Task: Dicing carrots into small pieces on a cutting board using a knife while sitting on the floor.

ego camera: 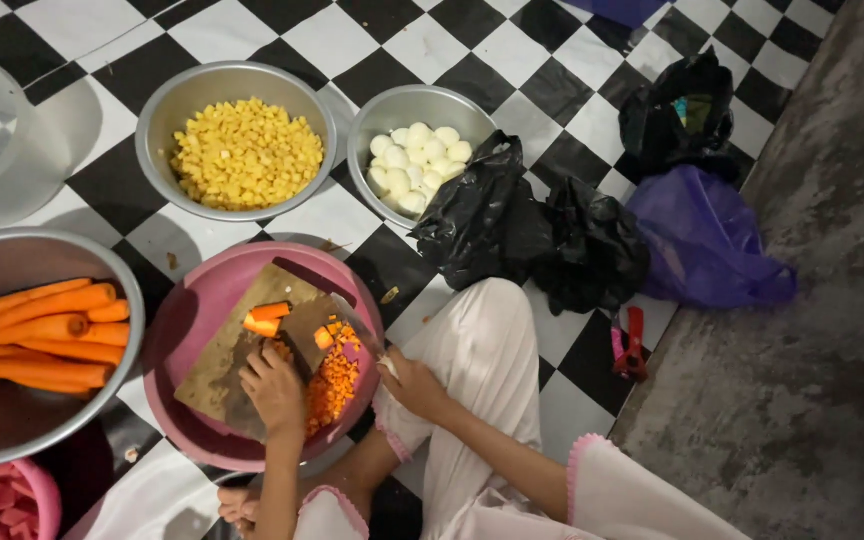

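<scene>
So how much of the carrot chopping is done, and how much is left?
Done: a pile of diced carrot lies in the pink basin, and one metal bowl holds yellow cubes, another peeled eggs. In hand: the left hand steadies the wooden board with carrot pieces on it while the right hand holds the knife. Left: a bowlful of whole peeled carrots.

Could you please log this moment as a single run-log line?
left hand: steadies carrot pieces on cutting board | right hand: holds knife | diced carrot: in pink basin
</scene>
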